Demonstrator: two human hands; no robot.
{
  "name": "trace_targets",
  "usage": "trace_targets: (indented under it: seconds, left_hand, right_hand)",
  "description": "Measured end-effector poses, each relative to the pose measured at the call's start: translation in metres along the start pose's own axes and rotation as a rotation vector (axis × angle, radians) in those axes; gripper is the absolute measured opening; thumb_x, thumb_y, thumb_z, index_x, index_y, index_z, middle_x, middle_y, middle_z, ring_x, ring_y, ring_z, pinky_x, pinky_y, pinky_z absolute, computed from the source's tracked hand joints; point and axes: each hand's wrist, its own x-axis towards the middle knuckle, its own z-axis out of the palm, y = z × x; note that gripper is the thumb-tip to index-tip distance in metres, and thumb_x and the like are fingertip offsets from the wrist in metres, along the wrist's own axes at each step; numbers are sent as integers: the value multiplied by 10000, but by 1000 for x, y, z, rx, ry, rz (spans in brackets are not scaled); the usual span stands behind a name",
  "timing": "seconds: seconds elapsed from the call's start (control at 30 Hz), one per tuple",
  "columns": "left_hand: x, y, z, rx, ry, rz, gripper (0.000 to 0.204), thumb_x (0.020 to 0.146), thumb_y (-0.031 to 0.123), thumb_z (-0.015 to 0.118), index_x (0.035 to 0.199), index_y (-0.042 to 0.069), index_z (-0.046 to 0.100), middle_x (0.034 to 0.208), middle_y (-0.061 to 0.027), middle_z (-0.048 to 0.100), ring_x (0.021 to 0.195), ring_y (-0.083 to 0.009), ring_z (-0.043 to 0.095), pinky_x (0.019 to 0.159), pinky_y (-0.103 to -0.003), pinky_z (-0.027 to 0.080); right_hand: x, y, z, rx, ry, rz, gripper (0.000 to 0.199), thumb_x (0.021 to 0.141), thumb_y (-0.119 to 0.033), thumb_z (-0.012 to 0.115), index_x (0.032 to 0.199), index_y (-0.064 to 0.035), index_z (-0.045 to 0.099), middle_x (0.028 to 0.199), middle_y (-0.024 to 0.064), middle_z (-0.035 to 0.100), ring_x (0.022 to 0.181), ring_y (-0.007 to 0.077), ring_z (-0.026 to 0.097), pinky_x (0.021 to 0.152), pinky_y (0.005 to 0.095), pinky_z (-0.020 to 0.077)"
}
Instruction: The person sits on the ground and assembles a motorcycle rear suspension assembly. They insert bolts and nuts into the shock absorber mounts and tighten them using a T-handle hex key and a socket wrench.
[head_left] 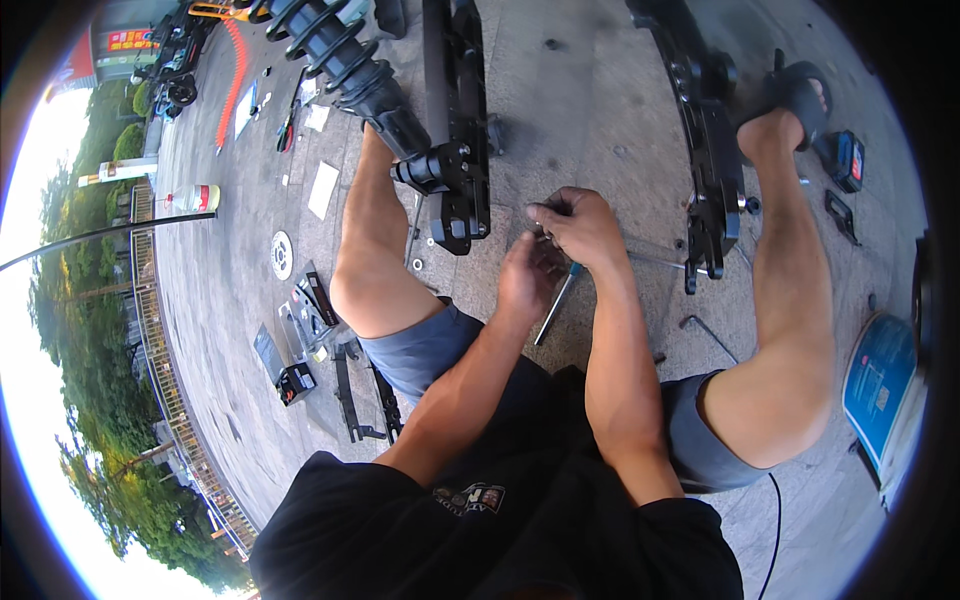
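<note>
A small part (pixel 543 237), too tiny to identify, sits pinched between both hands, held low between the knees, probably to steady it. Right hand (pixel 580 225) fingers curl shut over it; left hand (pixel 527 275) grips beneath. A screwdriver (pixel 556 302) lies below on the paving (pixel 590 110), black frame (pixel 458 150) beside.

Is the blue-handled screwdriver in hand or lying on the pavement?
In hand: the left hand grips the blue-handled screwdriver, its shaft angled down off the pavement.
</note>
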Motion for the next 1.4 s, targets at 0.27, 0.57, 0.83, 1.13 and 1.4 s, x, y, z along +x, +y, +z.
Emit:
trace_targets:
  seconds: [0.27, 0.57, 0.83, 1.13, 1.4]
  left_hand:
    - [11, 9, -13, 48, 11, -116, 323, 967, 301, 474, 1179, 71, 555, 1143, -88, 611, 1057, -239, 560, 946, -411, 417]
    - [15, 10, -29, 61, -15, -73, 313, 943, 254, 531, 1195, 72, 560, 1105, -69, 632, 1059, -203, 579, 901, -406, 459]
    - [21, -24, -34, 812, 283, 415, 282, 918, 221, 574, 1147, 56, 586, 1027, -60, 652, 970, -175, 607, 823, -386, 486]
    - [18, -27, -35, 880, 317, 427, 268, 914, 205, 578, 1128, 44, 587, 1002, -62, 651, 934, -168, 608, 789, -369, 486]
    - [14, -28, -32, 908, 338, 435, 256, 910, 192, 582, 1112, 34, 588, 979, -63, 650, 902, -161, 609, 758, -353, 486]
  right_hand:
    - [2, 54, 13, -389, -146, -59, 294, 810, -246, 649, 998, -20, 666, 1012, 202, 653, 972, 373, 613, 850, 427, 476]
    - [6, 43, 22, -256, -69, -143, 238, 792, -183, 640, 970, -26, 653, 935, 175, 670, 910, 345, 641, 801, 411, 504]
    - [-8, -20, 42, 838, -89, -309, 200, 844, 8, 650, 1043, 6, 625, 885, 32, 670, 793, 38, 610, 680, 183, 493]
    - [-8, -35, 36, 944, 2, -336, 213, 850, 26, 638, 1062, 13, 620, 859, 37, 665, 742, 33, 600, 633, 181, 481]
    - [-11, -38, 40, 902, 1, -380, 162, 839, 9, 660, 1000, -10, 655, 859, 44, 671, 738, 60, 629, 629, 198, 505]
